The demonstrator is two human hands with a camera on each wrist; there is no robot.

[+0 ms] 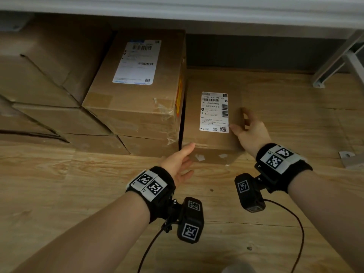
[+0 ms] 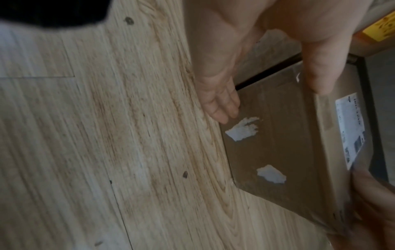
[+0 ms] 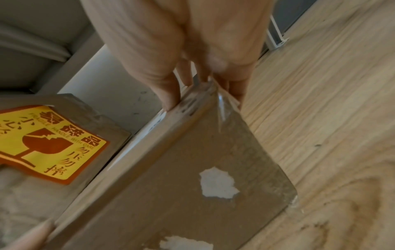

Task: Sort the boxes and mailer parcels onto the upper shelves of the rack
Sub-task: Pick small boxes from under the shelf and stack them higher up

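A small brown cardboard box (image 1: pixel 194 119) with a white shipping label (image 1: pixel 214 112) sits on the wooden floor under the rack's lowest shelf. My right hand (image 1: pixel 250 133) grips its near right corner, thumb on top and fingers down the right side; the right wrist view shows that hand (image 3: pixel 181 42) pinching the box (image 3: pixel 192 186) at the corner. My left hand (image 1: pixel 180 162) is at the near left corner with straight fingers. In the left wrist view its thumb (image 2: pixel 320 67) lies on the box (image 2: pixel 278 143) at the top edge, fingers against the front face.
A taller taped box (image 1: pixel 137 115) with a yellow fragile sticker (image 3: pixel 49 145) stands close against the small box's left side. More cardboard boxes (image 1: pixel 49 75) are stacked further left. A grey shelf edge (image 1: pixel 177 8) runs overhead. A metal rack brace (image 1: pixel 334 62) and foot plate (image 1: pixel 350 158) stand at right.
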